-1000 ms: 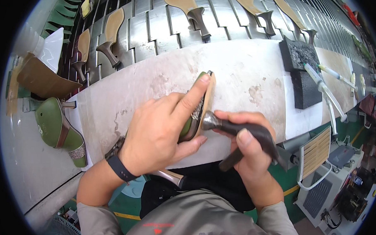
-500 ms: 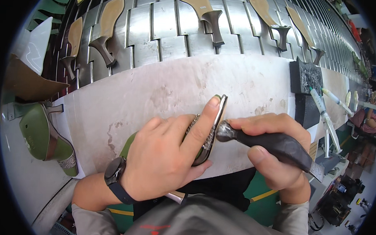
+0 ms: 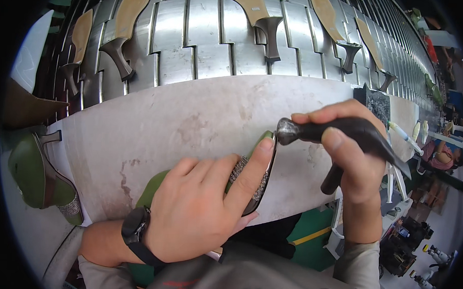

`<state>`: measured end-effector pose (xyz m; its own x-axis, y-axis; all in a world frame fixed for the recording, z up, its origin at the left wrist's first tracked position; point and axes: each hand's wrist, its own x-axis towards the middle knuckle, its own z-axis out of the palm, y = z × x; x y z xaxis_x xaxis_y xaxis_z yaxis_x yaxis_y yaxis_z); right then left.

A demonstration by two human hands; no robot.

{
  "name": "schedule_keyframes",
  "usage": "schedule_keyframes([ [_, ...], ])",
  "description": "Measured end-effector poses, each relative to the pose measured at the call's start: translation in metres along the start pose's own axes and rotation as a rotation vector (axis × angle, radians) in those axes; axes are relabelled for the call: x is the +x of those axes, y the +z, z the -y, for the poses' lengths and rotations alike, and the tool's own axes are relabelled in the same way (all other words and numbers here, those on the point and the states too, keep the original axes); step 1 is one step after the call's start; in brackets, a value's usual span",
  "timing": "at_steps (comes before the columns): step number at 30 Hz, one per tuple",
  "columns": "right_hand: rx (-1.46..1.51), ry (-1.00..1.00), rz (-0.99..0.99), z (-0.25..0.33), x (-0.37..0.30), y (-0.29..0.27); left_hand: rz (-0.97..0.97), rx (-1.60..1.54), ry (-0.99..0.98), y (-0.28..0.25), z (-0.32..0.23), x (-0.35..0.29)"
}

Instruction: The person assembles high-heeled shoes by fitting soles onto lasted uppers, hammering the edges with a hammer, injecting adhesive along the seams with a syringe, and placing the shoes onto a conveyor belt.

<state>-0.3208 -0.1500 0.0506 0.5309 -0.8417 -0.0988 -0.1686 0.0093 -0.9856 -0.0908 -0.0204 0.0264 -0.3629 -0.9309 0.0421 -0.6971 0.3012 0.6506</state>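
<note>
Clasping the green shoe [image 3: 239,170], our left hand [image 3: 198,209] lays its index finger [image 3: 250,175] along the edge, other fingers close together; our right hand [image 3: 361,154] wraps the dark hammer [image 3: 339,132], its round face just beside the toe, contact unclear. The shoe tilts over the pale tabletop [image 3: 202,113]. We judge it light, stiff-soled, softer above, its glitter easily scuffed, best held by plain sides; the hammer seems heavy.

The hammer head [image 3: 288,131] is scuffed metal, the shoe trim [image 3: 238,168] rough and glittery.

Bright glare on metal slats [image 3: 172,28]
</note>
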Motion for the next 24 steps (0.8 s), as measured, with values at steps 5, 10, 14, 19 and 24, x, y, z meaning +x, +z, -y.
schedule_keyframes([
  [5,-0.021,-0.018,0.067,0.010,-0.020,0.010,0.039,0.010,-0.025,-0.002,-0.002,-0.005],
  [10,-0.307,-0.227,0.230,0.022,-0.042,0.023,0.014,0.026,-0.017,0.000,-0.003,-0.008],
  [14,-0.396,-0.335,0.237,0.030,-0.054,0.042,-0.012,0.031,-0.005,0.005,0.000,-0.011],
  [19,-0.497,-0.487,0.115,0.008,-0.089,0.065,-0.079,0.068,0.024,0.007,0.001,-0.015],
  [24,-0.555,-0.591,-0.146,-0.022,-0.128,0.112,-0.077,0.079,0.024,0.006,0.000,-0.017],
])
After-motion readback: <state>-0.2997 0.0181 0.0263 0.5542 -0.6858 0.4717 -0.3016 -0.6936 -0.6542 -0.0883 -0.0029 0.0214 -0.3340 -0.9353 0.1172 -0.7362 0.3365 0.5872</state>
